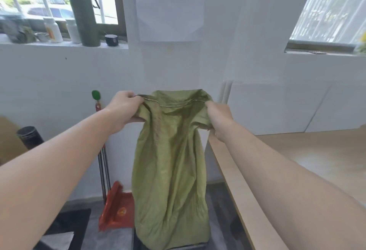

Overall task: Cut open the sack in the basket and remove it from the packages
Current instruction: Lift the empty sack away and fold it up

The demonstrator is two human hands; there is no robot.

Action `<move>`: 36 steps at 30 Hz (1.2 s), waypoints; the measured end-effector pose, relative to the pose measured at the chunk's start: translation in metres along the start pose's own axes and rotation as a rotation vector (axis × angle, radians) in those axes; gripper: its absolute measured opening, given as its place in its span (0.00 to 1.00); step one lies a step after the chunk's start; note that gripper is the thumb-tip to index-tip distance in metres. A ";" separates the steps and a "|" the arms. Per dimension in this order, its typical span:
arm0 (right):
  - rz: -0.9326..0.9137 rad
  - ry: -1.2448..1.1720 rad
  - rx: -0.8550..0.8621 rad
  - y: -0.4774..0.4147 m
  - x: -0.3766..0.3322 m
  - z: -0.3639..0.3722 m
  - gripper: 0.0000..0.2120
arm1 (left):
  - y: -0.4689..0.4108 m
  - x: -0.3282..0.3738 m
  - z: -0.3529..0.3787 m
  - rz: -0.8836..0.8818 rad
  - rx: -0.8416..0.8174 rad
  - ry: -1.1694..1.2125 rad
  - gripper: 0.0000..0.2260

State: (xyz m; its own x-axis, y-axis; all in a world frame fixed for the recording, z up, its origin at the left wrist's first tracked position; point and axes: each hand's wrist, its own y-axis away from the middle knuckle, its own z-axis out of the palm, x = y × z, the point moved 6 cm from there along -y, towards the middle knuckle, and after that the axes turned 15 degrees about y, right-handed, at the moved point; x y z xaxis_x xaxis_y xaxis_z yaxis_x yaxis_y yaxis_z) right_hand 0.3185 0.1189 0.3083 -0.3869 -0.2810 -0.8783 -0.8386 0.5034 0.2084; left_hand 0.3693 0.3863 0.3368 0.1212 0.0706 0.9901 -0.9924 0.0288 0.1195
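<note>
A green woven sack [170,166] hangs upright in the middle of the head view, limp and crumpled, with a stitched seam across its top. My left hand [124,109] grips the sack's top left corner. My right hand [218,120] grips the top right corner, and both arms are stretched forward at about chest height. The sack's lower end reaches down to a dark object at the bottom edge; I cannot tell whether that is the basket. No packages and no cutting tool show.
A light wooden table [297,160] runs along the right. A red dustpan [116,210] and broom handles lean on the white wall at left. A dark cylinder [29,137] stands at far left. Bottles, including a tall green flask [83,12], line the windowsill.
</note>
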 end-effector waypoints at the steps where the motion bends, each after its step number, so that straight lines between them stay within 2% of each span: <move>1: -0.005 -0.001 -0.054 0.003 -0.004 0.007 0.11 | 0.003 0.001 0.011 -0.008 -0.070 0.012 0.05; 4: -0.078 0.030 -0.175 0.013 -0.019 0.030 0.11 | 0.011 -0.004 0.038 -0.040 -0.218 0.023 0.06; 7: -0.183 0.136 -0.277 0.027 -0.030 0.048 0.08 | 0.011 -0.012 0.053 -0.033 -0.249 0.032 0.10; 10: -0.263 0.232 -0.381 0.037 -0.034 0.060 0.11 | 0.012 -0.020 0.060 -0.074 -0.303 0.082 0.09; 11: -0.281 0.250 -0.411 0.039 -0.033 0.062 0.13 | 0.015 -0.021 0.062 -0.100 -0.349 0.113 0.11; 13: -0.310 0.242 -0.462 0.040 -0.030 0.066 0.18 | 0.021 -0.023 0.064 -0.138 -0.439 0.109 0.22; 15: -0.313 0.176 -0.501 0.040 -0.026 0.065 0.20 | 0.021 -0.023 0.057 -0.102 -0.443 0.019 0.27; 17: -0.368 0.168 -0.524 0.038 -0.024 0.062 0.18 | 0.017 -0.024 0.048 -0.051 -0.413 -0.048 0.23; 20: -0.541 0.249 -0.416 0.033 -0.023 0.052 0.20 | 0.012 -0.021 0.038 0.003 -0.376 -0.090 0.30; 24: -0.723 0.383 -0.028 0.025 -0.024 0.033 0.10 | 0.011 -0.007 0.040 0.103 -0.355 -0.129 0.31; 26: -0.771 0.495 0.196 0.026 -0.027 0.020 0.19 | 0.016 0.003 0.043 0.113 -0.367 -0.112 0.31; 28: -0.801 0.669 0.320 0.030 -0.033 0.012 0.38 | 0.019 0.015 0.043 0.122 -0.378 -0.105 0.30; 30: -0.777 0.847 0.301 0.034 -0.037 0.011 0.57 | 0.022 0.025 0.040 0.121 -0.380 -0.149 0.29; 31: -0.767 0.918 0.258 0.037 -0.040 0.012 0.61 | 0.024 0.029 0.040 0.126 -0.385 -0.190 0.29; 33: -0.787 0.998 0.139 0.038 -0.041 0.016 0.57 | 0.024 0.031 0.040 0.144 -0.408 -0.300 0.30; 34: -0.813 1.003 0.087 0.038 -0.042 0.018 0.51 | 0.026 0.033 0.041 0.163 -0.422 -0.351 0.30; 36: -0.850 1.002 0.025 0.039 -0.043 0.018 0.31 | 0.032 0.037 0.043 0.201 -0.429 -0.412 0.29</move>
State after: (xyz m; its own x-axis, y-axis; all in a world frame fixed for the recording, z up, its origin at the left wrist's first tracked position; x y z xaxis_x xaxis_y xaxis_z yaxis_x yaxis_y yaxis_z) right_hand 0.3091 0.1654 0.3466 0.1314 -0.9909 -0.0302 -0.9568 -0.1188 -0.2653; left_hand 0.3412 0.3471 0.3806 -0.1692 -0.2710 0.9476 -0.8884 0.4583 -0.0275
